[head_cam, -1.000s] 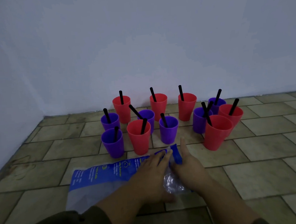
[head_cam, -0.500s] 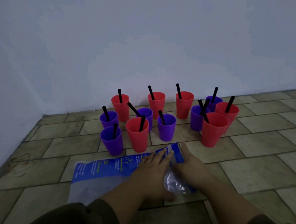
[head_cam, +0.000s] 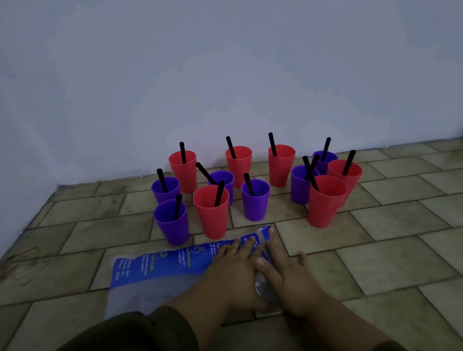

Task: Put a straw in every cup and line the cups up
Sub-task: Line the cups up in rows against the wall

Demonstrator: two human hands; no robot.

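Several red and purple cups stand in a loose cluster on the tiled floor near the wall, each with a black straw in it. Closest to me are a purple cup [head_cam: 172, 223], a red cup [head_cam: 212, 211], another purple cup [head_cam: 255, 200] and a red cup [head_cam: 326, 200] at the right. Just in front of them lies a blue and clear plastic bag [head_cam: 160, 266]. My left hand [head_cam: 235, 268] and my right hand [head_cam: 282, 270] lie flat, side by side, on the bag's right end, fingers spread and pressing it down.
A pale wall [head_cam: 217, 66] rises right behind the cups and turns a corner at the left. The tiled floor [head_cam: 394, 246] stretches out to the right of the cups and hands.
The view has shifted slightly. My hands stay pressed on the bag's right end, and my right thumb has spread outward. The cups have not moved.
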